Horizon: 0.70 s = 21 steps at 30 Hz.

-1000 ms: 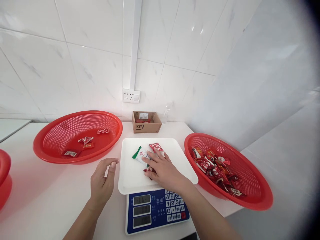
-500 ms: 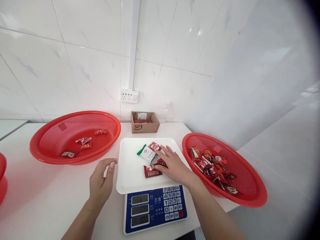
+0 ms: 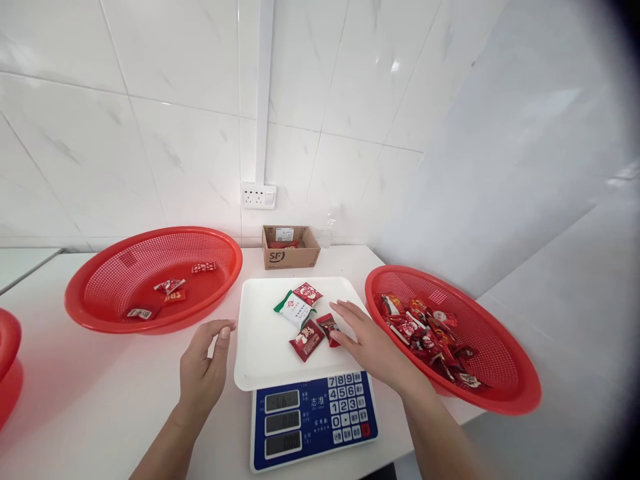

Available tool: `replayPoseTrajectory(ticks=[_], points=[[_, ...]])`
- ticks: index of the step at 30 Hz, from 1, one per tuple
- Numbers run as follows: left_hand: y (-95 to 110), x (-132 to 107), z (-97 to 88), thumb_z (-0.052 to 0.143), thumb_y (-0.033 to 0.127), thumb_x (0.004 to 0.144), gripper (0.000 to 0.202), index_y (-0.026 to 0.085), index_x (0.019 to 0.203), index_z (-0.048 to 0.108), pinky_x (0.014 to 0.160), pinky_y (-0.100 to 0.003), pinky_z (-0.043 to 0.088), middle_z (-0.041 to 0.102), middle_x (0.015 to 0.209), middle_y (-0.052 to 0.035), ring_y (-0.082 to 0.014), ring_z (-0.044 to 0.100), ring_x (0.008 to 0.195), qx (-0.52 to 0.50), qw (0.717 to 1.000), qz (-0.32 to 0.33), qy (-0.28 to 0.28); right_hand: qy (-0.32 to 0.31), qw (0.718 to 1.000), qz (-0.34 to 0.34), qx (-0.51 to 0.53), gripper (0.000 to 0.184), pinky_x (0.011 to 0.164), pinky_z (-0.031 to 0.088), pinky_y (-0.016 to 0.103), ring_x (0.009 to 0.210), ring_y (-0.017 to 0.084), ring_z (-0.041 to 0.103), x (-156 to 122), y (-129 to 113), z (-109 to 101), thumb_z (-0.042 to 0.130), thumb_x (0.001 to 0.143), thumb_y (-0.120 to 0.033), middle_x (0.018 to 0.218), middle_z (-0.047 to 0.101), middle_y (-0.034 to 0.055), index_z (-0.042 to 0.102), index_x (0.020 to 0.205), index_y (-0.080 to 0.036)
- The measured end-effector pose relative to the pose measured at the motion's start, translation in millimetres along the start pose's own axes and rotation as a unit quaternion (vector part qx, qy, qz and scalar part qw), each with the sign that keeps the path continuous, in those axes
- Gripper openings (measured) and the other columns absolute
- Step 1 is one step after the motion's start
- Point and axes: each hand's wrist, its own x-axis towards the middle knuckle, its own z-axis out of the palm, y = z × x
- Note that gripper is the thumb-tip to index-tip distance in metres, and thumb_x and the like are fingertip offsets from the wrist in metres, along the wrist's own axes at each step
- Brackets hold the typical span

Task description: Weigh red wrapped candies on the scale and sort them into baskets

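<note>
A white weighing tray (image 3: 260, 347) sits on a blue digital scale (image 3: 315, 427). On it lie a white and green packet (image 3: 294, 310), a red patterned packet (image 3: 307, 293), a dark red packet (image 3: 307, 340) and a smaller red packet (image 3: 328, 328). My right hand (image 3: 365, 340) is open over the tray's right side, its thumb by the smaller red packet, holding nothing. Beside the tray's left edge hovers my left hand (image 3: 205, 367), fingers loosely bent, the thumb apart from them and nothing visible in its grasp.
To the right, a red basket (image 3: 505, 340) holds many wrapped snacks. A second red basket (image 3: 100, 313) at the left has several packets inside. Behind the tray, a cardboard box (image 3: 291, 259) stands near the wall socket (image 3: 259, 196). Another red basket's edge (image 3: 7, 340) shows at far left.
My right hand has drawn back to the right, off the packets. The dark red packet has turned, and the smaller red packet shows more fully. My left hand is nearly still.
</note>
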Motion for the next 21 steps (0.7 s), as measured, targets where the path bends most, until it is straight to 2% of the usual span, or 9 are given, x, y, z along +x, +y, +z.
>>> replayPoseTrajectory(ticks=[3,6,8,10,12,14,17,21], points=[[14,3,-6.4,0.044,0.038,0.087,0.025,0.020,0.087,0.062,0.069,-0.028,0.054,0.069,0.086,-0.0046,-0.0186,0.065,0.082,-0.005,0.998,-0.016,-0.057,0.069,0.997,0.029,0.023,0.055,0.110,0.025,0.042,0.134,0.022,0.029,-27,27,-8,0.043,0.086,-0.049,0.144,0.038,0.0057,0.044,0.134,-0.022],[36,10,-7.6,0.047,0.035,0.086,0.022,0.023,0.090,0.065,0.068,-0.026,0.055,0.069,0.089,-0.0034,-0.0179,0.066,0.083,0.012,0.983,0.048,-0.175,0.148,0.986,0.067,0.035,0.050,0.107,0.031,0.045,0.130,0.025,0.037,-52,55,-21,0.043,0.085,-0.049,0.139,0.045,0.0063,0.050,0.127,-0.024],[51,16,-1.8,0.044,0.026,0.087,0.024,0.026,0.099,0.065,0.072,-0.025,0.055,0.069,0.097,-0.0031,-0.0169,0.065,0.088,0.033,0.955,0.123,-0.266,0.187,0.976,0.107,0.033,0.050,0.105,0.034,0.046,0.128,0.026,0.041,-64,70,-29,0.044,0.083,-0.051,0.135,0.049,0.0063,0.053,0.124,-0.024],[63,22,9.2,0.038,0.014,0.086,0.036,0.028,0.108,0.063,0.080,-0.027,0.054,0.067,0.107,-0.0031,-0.0165,0.063,0.098,0.052,0.918,0.196,-0.342,0.206,0.968,0.142,0.031,0.051,0.103,0.037,0.046,0.126,0.027,0.043,-70,82,-33,0.044,0.082,-0.053,0.134,0.051,0.0062,0.053,0.123,-0.024],[72,26,22.9,0.034,0.006,0.083,0.046,0.026,0.116,0.059,0.089,-0.032,0.051,0.065,0.116,-0.0034,-0.0174,0.058,0.110,0.072,0.879,0.251,-0.399,0.210,0.965,0.157,0.032,0.053,0.102,0.039,0.046,0.125,0.027,0.044,-73,91,-32,0.043,0.081,-0.054,0.134,0.051,0.0061,0.053,0.123,-0.023],[76,28,36.0,0.036,0.004,0.081,0.049,0.023,0.121,0.056,0.095,-0.036,0.048,0.060,0.123,-0.0050,-0.0197,0.053,0.117,0.102,0.843,0.279,-0.449,0.200,0.967,0.151,0.037,0.053,0.102,0.039,0.046,0.126,0.027,0.043,-73,98,-27,0.042,0.081,-0.054,0.134,0.051,0.0056,0.053,0.123,-0.024],[75,26,49.7,0.040,0.004,0.080,0.047,0.018,0.122,0.055,0.095,-0.039,0.047,0.057,0.127,-0.0091,-0.0229,0.054,0.117,0.149,0.809,0.284,-0.492,0.184,0.974,0.126,0.048,0.053,0.103,0.038,0.045,0.126,0.026,0.043,-72,105,-18,0.040,0.082,-0.053,0.134,0.051,0.0060,0.051,0.124,-0.023],[76,21,58.3,0.041,0.005,0.081,0.044,0.019,0.120,0.055,0.089,-0.037,0.050,0.061,0.121,-0.0093,-0.0228,0.056,0.111,0.173,0.817,0.271,-0.479,0.179,0.976,0.105,0.059,0.054,0.103,0.038,0.047,0.127,0.027,0.042,-71,113,-14,0.040,0.082,-0.054,0.134,0.050,0.0073,0.051,0.125,-0.022]])
